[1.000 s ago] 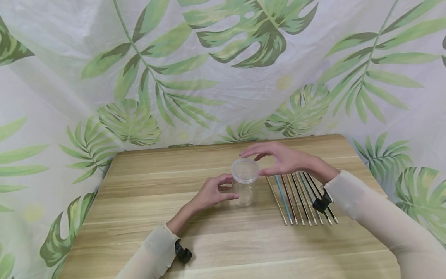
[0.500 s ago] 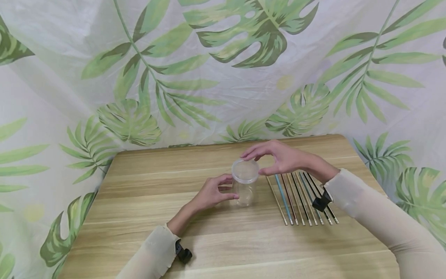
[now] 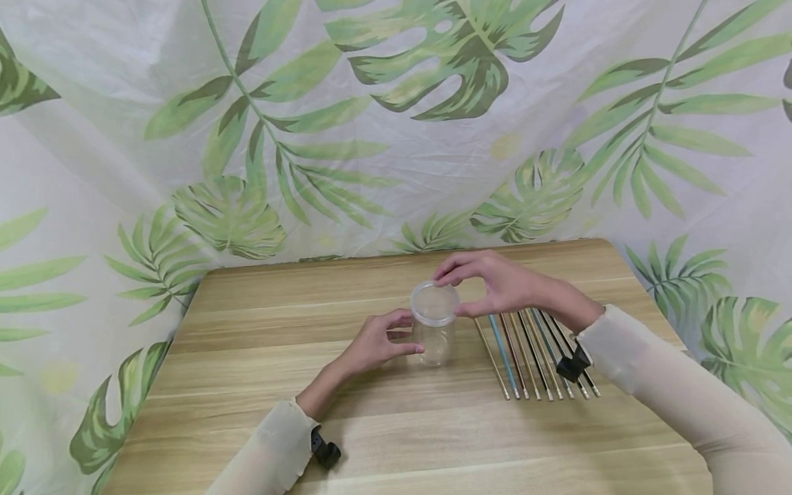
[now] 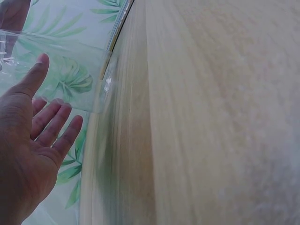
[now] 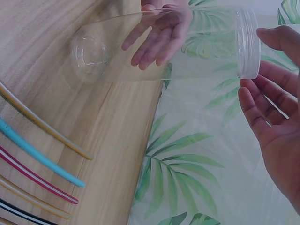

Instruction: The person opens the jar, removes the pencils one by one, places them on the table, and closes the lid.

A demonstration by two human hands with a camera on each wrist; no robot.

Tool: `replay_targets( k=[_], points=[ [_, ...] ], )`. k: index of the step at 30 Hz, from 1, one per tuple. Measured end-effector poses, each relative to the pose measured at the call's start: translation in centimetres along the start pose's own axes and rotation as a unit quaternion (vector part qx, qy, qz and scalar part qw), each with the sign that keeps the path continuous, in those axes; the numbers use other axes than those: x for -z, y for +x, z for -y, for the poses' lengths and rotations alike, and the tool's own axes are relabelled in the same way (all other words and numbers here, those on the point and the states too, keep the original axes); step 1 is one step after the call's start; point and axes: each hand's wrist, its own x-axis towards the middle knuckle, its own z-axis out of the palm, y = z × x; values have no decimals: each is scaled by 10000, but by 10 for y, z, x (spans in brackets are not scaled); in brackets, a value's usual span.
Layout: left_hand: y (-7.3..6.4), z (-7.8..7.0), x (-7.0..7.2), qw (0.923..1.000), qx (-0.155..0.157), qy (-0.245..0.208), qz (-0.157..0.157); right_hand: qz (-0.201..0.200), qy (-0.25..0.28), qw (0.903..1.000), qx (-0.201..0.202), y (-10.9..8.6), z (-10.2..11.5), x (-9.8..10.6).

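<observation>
A clear plastic jar (image 3: 435, 347) stands upright on the wooden table, capped by a translucent screw lid (image 3: 435, 302). From its left side my left hand (image 3: 374, 340) holds the jar, thumb on the near side and fingers round the back. In the left wrist view, that hand (image 4: 37, 145) has fairly straight fingers along the clear wall. My right hand (image 3: 504, 282) grips the lid's edge from the right, fingers at the far rim and thumb at the near right. The right wrist view shows the lid (image 5: 249, 44) between thumb and fingers, and nothing inside the jar (image 5: 117, 47).
Several thin pencils, one of them a blue pencil (image 3: 504, 356), lie side by side right of the jar, partly beneath my right forearm. The wooden table (image 3: 278, 344) ends at the back against a leaf-print cloth (image 3: 383, 137). Each wrist carries a small black camera (image 3: 325, 450).
My right hand's fingers and thumb have shifted slightly round the lid's rim, the fingers moving a little to the right and nearer. The left hand and the jar have stayed in place.
</observation>
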Motion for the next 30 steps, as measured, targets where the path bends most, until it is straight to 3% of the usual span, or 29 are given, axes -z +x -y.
replay_targets(
  k=[8,15,18,26,30],
  points=[
    [0,-2,2,9999,41,84,56,-41,-109,9999,-59,-3,2,-2],
    [-2,1,7,9996,99,53,271,-147,140,9998,-70,-7,1,-4],
    [-5,3,12,9997,114,158,178,-297,208,9992,-158,-12,-2,-3],
    [-22,12,42,9960,143,803,-362,-662,-361,9917,-1040,-44,-22,3],
    [-31,20,65,9848,153,1620,-610,-610,-768,9820,-1614,-58,-37,2]
  ],
)
